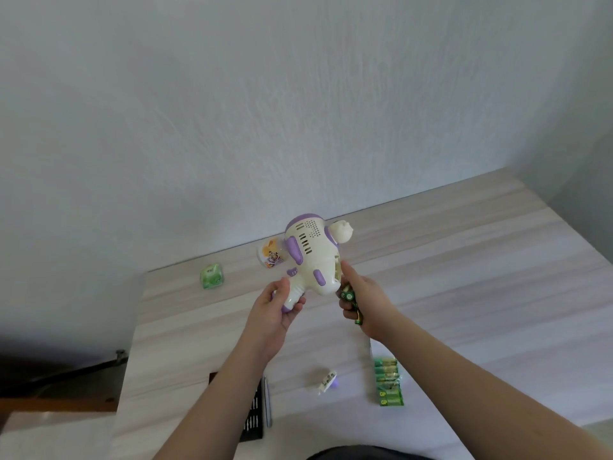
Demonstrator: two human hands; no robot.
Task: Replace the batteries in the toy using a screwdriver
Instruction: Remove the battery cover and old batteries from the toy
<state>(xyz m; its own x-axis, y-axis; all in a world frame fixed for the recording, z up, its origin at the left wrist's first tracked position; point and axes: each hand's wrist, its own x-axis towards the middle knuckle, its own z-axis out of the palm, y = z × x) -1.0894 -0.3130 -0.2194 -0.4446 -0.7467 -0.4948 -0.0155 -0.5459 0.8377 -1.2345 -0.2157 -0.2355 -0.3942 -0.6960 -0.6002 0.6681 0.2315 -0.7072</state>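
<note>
**Toy up in the air, batts in my other hand**

My left hand (pixel 277 305) has the toy (pixel 310 257) by its handle, fingers wrapped round the grip, whole thing held up off the tabletop (pixel 464 277) and tilted w/ the body pointing away from me. My right hand (pixel 360 298) is curled round a couple of green batteries (pixel 350 298), w/ the index finger stuck out and poking at the open side of the toy body, approx where the batt compartment looks to be. Can't tell if there are cells inside it; too small to see.

Handling, my guess: toy is hollow hard plastic, light, stiff, smooth so a bit slippery. Handle is the right place to hold it; the rounded body gives nothing to grip, and the little head piece at the top right looks like a bad spot to squeeze. Batts are small, slick cylinders, easy to drop when holding several and pointing at once. Better to feed one at a time.

Near me on the tabletop: a pack of green batteries (pixel 388 381), a small white and purple piece (pixel 326 381) that's prob the compartment cover, a screwdriver (pixel 267 401) beside a dark bit case (pixel 253 415). Further back, a green packet (pixel 211 276) and a printed tub (pixel 272 255).
</note>
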